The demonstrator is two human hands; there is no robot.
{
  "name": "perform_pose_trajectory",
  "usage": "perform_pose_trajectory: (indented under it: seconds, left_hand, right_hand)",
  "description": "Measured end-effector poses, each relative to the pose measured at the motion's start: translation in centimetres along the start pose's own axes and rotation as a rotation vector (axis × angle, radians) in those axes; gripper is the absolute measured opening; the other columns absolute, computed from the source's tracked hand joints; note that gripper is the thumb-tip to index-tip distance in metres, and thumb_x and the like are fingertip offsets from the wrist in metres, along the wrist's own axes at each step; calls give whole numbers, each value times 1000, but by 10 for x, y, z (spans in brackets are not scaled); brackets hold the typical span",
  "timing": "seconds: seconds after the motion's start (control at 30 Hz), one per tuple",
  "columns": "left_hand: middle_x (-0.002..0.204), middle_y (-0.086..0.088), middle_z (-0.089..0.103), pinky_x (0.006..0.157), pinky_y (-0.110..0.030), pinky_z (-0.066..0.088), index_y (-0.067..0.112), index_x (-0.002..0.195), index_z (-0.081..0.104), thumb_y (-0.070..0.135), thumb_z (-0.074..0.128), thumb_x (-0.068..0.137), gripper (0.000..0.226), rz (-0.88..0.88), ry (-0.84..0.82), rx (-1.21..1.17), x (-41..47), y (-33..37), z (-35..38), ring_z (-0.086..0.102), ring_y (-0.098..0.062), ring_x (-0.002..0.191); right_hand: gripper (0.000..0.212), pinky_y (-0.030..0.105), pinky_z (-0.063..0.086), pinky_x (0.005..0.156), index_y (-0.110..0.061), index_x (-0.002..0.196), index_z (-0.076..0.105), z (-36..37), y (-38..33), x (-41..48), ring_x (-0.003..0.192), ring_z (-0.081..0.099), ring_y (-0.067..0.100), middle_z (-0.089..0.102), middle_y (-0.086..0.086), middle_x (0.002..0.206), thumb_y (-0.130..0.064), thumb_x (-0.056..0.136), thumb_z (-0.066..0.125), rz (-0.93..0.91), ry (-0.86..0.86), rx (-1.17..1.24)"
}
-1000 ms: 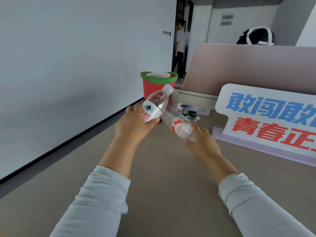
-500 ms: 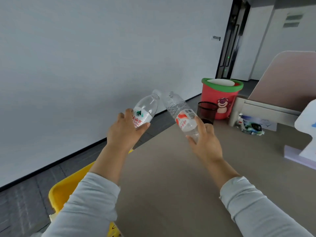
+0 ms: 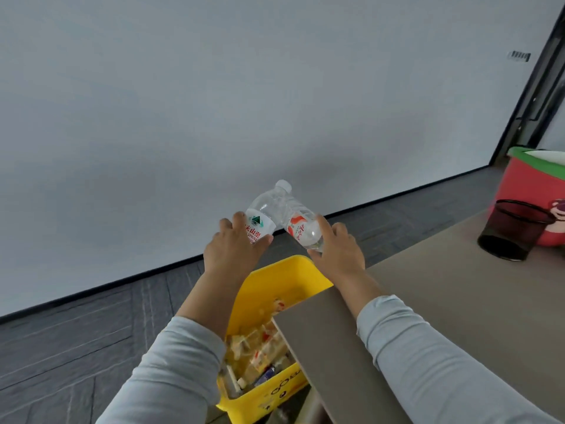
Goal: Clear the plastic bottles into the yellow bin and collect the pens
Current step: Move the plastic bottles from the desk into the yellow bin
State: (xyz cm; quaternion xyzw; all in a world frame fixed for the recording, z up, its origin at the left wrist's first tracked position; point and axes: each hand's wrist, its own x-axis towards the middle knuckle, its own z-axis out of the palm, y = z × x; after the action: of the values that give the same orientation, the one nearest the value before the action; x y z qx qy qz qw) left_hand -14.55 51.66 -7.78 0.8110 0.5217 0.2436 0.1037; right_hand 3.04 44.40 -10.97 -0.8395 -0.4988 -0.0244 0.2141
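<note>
1. Left hand (image 3: pixel 237 249) closed round the base of a clear bottle with a green-marked label (image 3: pixel 261 214), thumb on the near side, fingers over the top; right hand (image 3: pixel 337 250) closed likewise round the base of a second bottle with a red-marked label (image 3: pixel 302 224); both held out past the desk edge, caps tilted up and away, the two necks crossing and seemingly touching.
2. Judged to be the clearing step: bottles carried to the drop, not yet let go; pens not seen anywhere here, so the collecting half likely still to do.
3. Yellow bin (image 3: pixel 275 280) on the floor below the hands and beside the desk (image 3: pixel 443 301), its near part tucked under the desk corner; already holding a litter of wrappers and small packets; open mouth free toward the far rim.
4. Both forearms stretched forward and slightly converging, grey sleeves (image 3: pixel 171 371) pushed back from the wrists; right forearm crossing over the desk corner.
5. Next move, as a judgement: lower or tip the bottles over the open part of the bin, then spread the fingers; light, empty-looking bottles apt to bounce off the rim or desk edge if dropped from too high.
6. Black mesh cup (image 3: pixel 507 231) on the desk at far right, just before a red tub (image 3: pixel 529 179); a likely home for pens, though only a guess.
</note>
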Motion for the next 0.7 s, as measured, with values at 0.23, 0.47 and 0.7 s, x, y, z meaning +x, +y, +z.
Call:
perform_pose_trajectory:
  seconds: [0.23, 0.47, 0.7]
  left_hand:
    - [123, -10, 45, 85, -40, 50, 17, 137, 27, 50, 52, 89, 63, -57, -74, 85, 6, -36, 16, 54, -29, 108]
    - [124, -11, 45, 85, -41, 48, 16, 138, 28, 51, 51, 89, 64, -42, -89, 114, 12, -38, 44, 53, -31, 110]
    - [145, -14, 32, 103, -44, 37, 14, 148, 15, 57, 49, 89, 80, -31, -251, 233, 32, -32, 63, 34, -33, 133]
  right_hand:
    - [68, 41, 45, 91, -19, 146, 21, 17, -6, 14, 123, 44, 31, 41, 11, 140, -42, 91, 54, -34, -19, -46]
    - [64, 44, 45, 91, -18, 145, 25, 18, -4, 16, 124, 46, 30, 47, 10, 139, -40, 91, 53, -61, -4, -27]
    - [61, 40, 46, 88, -18, 143, 27, 18, -2, 13, 119, 50, 28, 53, 9, 133, -39, 92, 52, -82, 16, -36]
